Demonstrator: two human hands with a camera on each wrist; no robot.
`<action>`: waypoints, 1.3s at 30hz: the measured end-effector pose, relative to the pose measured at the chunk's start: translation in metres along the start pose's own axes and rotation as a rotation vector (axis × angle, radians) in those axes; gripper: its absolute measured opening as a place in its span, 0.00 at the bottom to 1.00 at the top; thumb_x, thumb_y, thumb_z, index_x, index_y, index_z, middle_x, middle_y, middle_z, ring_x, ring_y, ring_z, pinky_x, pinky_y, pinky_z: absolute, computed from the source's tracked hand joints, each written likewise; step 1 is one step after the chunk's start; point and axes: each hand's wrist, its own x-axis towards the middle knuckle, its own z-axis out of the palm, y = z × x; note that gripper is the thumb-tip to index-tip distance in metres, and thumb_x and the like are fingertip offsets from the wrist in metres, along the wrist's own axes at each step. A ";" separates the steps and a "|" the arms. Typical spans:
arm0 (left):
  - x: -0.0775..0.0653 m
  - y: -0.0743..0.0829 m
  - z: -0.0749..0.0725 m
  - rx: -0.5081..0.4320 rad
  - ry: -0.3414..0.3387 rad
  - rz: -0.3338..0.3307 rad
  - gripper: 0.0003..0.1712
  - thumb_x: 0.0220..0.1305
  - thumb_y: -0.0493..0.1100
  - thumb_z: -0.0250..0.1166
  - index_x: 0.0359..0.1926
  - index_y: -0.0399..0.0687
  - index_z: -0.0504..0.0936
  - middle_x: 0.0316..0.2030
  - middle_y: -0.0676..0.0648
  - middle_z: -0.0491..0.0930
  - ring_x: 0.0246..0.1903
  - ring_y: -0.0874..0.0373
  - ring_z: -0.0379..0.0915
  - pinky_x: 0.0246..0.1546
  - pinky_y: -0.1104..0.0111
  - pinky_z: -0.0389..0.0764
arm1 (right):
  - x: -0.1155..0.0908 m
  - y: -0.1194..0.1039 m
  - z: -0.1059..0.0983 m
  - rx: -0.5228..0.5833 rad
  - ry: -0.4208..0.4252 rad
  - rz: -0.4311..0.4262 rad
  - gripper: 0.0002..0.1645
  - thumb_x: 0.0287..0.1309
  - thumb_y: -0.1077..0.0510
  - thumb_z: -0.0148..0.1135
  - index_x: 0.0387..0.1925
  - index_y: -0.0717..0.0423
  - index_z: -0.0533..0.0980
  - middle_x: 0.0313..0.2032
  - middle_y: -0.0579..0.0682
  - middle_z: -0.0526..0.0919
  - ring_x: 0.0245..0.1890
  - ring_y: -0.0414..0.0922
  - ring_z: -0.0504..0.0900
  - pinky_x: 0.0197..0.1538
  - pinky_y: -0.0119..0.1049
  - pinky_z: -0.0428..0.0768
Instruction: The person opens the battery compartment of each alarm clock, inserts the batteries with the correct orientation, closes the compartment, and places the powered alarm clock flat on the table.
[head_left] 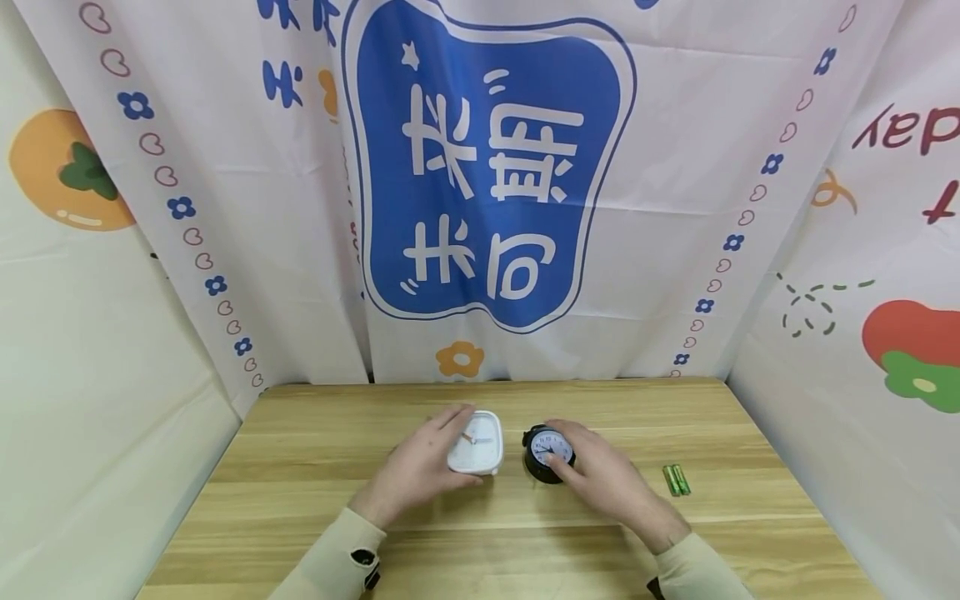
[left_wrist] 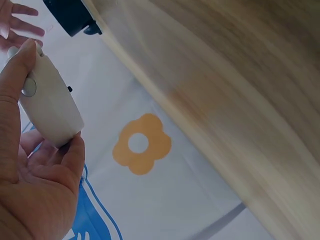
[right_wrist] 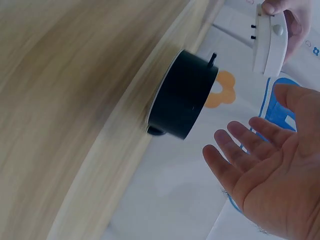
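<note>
My left hand (head_left: pixel 420 460) grips a white square alarm clock (head_left: pixel 482 447), its face turned up in the head view. In the left wrist view the thumb lies along one side of the white clock (left_wrist: pixel 52 100) and the fingertips hold the opposite edge. A black round alarm clock (head_left: pixel 542 468) with a white dial is on the table beside it. Over the black clock's right side hovers my right hand (head_left: pixel 609 483). The right wrist view shows that hand (right_wrist: pixel 275 175) with fingers spread, apart from the black clock (right_wrist: pixel 184 95), and nothing in its palm.
Two green batteries (head_left: pixel 676 480) lie side by side on the wooden table (head_left: pixel 525 558), to the right of the right hand. Printed white cloth (head_left: pixel 675 250) hangs behind the table's back edge and along both sides.
</note>
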 end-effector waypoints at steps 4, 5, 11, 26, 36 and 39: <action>-0.001 0.005 0.000 0.013 0.001 0.020 0.69 0.56 0.58 0.95 0.91 0.46 0.68 0.86 0.36 0.74 0.81 0.35 0.79 0.81 0.42 0.86 | 0.002 -0.008 0.001 0.071 -0.005 0.035 0.33 0.86 0.48 0.70 0.83 0.56 0.77 0.80 0.58 0.85 0.80 0.60 0.85 0.84 0.65 0.84; -0.001 0.006 0.001 0.011 0.002 0.025 0.69 0.56 0.58 0.95 0.91 0.45 0.68 0.86 0.36 0.74 0.81 0.35 0.79 0.81 0.42 0.86 | 0.002 -0.010 0.002 0.091 -0.005 0.044 0.33 0.87 0.48 0.70 0.82 0.56 0.78 0.79 0.58 0.85 0.79 0.60 0.85 0.83 0.65 0.85; -0.002 0.011 0.003 0.014 0.000 0.061 0.69 0.56 0.57 0.95 0.91 0.45 0.68 0.84 0.37 0.77 0.78 0.37 0.81 0.80 0.44 0.88 | 0.007 -0.019 0.006 0.275 -0.029 0.084 0.31 0.88 0.51 0.69 0.81 0.60 0.78 0.75 0.62 0.87 0.75 0.61 0.88 0.77 0.60 0.91; -0.002 0.017 0.008 0.061 -0.012 0.121 0.68 0.57 0.59 0.95 0.90 0.46 0.70 0.84 0.38 0.78 0.77 0.37 0.83 0.78 0.45 0.89 | 0.015 -0.032 0.015 0.545 -0.102 0.118 0.36 0.88 0.48 0.70 0.78 0.70 0.77 0.70 0.67 0.89 0.69 0.63 0.92 0.69 0.47 0.96; -0.003 0.024 0.007 0.061 -0.028 0.169 0.67 0.58 0.59 0.94 0.90 0.45 0.70 0.83 0.40 0.78 0.77 0.41 0.83 0.79 0.47 0.89 | 0.017 -0.035 0.017 0.713 -0.147 0.213 0.35 0.88 0.50 0.68 0.79 0.72 0.75 0.70 0.68 0.87 0.72 0.64 0.89 0.67 0.38 0.96; -0.004 0.026 0.006 0.050 -0.033 0.164 0.66 0.59 0.59 0.94 0.90 0.46 0.70 0.84 0.40 0.78 0.78 0.41 0.82 0.81 0.46 0.87 | 0.016 -0.035 0.016 0.761 -0.149 0.229 0.35 0.88 0.51 0.69 0.78 0.73 0.75 0.70 0.69 0.87 0.72 0.63 0.89 0.65 0.35 0.96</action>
